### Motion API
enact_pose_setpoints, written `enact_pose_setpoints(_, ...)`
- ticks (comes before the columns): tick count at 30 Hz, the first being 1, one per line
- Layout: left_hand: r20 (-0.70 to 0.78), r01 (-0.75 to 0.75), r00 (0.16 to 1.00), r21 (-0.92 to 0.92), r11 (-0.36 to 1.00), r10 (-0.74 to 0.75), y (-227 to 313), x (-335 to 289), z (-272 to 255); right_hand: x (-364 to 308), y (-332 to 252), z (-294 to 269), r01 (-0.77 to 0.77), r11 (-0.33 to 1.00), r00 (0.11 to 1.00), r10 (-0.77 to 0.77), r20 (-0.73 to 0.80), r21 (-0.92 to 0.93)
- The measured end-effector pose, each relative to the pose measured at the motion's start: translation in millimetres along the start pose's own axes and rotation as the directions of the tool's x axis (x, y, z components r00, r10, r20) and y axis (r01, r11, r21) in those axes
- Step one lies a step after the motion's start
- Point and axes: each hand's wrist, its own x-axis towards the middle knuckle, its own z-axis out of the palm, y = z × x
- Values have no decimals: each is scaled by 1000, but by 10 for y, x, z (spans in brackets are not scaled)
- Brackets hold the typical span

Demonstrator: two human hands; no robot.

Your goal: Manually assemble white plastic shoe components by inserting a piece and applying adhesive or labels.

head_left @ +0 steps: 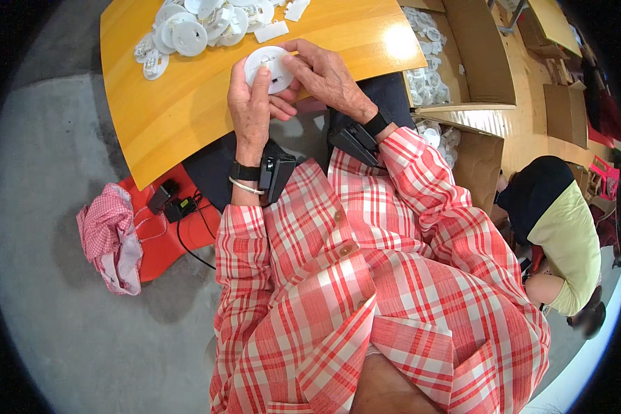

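Observation:
A round white plastic disc (277,70) with a small dark slot is held between my two hands, just above the near edge of the yellow wooden table (179,103). My left hand (247,103) grips its left side, thumb lying on the face. From the right, my right hand (328,77) holds the rim, its thumb pressed near the upper edge and the other fingers partly hidden behind the disc. Beyond my hands lies a heap of similar white plastic discs (190,36). A flat white rectangular piece (272,32) rests beside that heap.
To the right, an open cardboard box (479,48) holds many white parts, with another box (477,162) below it. A red stool (179,238) at left carries pink checked cloth (110,238), black devices and a cable. A person (555,228) crouches at far right.

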Motion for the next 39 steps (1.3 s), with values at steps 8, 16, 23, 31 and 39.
enact_pose_setpoints(8,-45,-93,994,74,993,97,-75,-22,33,26,110,101,22,997,990,-31,-136,-67)
enact_pose_setpoints(16,-76,-91,992,106,990,100,-60,-35,60,30,54,51,-8,1000,996,11,-86,28)
enact_pose_setpoints(23,-40,-33,999,56,998,35,-31,-15,16,6,-21,22,-47,986,997,55,-47,158)
enact_pose_setpoints(31,4,10,1000,-54,999,-10,-2,13,-11,-2,58,-34,91,993,995,-87,-48,80)
enact_pose_setpoints(39,-71,-47,996,-16,999,46,-36,3,53,0,120,7,50,998,999,-50,-21,-37)
